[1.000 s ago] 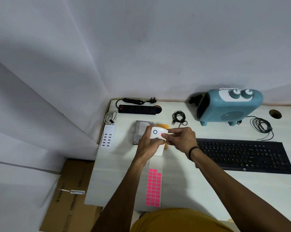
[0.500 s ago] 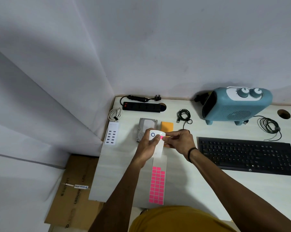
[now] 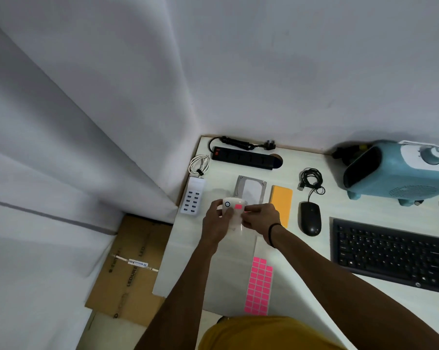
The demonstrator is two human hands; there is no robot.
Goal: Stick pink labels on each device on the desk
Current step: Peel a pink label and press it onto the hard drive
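left hand [image 3: 217, 223] grips a small white device [image 3: 233, 210] from its left side, fingers curled round it, holding it above the desk [image 3: 188, 261] near the left edge; device has a dark ring mark on its top face and one pink label [image 3: 238, 206] already stuck just right of that ring; right hand [image 3: 260, 218] sits touching the device's right side, fingertips pinched together at the label's right edge; something thin and pink shows between those fingertips, cannot tell what it is; black band on the right wrist.

label sheet [image 3: 258, 286] lies flat on the desk toward the front edge, below both hands, between the forearms; pink labels fill its lower part, upper part is bare backing running up under the hands.

behind the hands: hard drive [image 3: 251, 189] and an orange pad [image 3: 281, 198] side by side, drive partly hidden by the device; white USB hub [image 3: 192, 199] at the left edge with a coiled white cable [image 3: 199, 164] behind it; black power strip [image 3: 243, 160] along the back edge at the back-left corner; black mouse [image 3: 310, 218] right of the orange pad, its cord bundled behind it; black keyboard [image 3: 395, 253] toward the right; blue heater [image 3: 400, 173] at the back right; cardboard box [image 3: 130, 269] on the floor off the desk's left edge.
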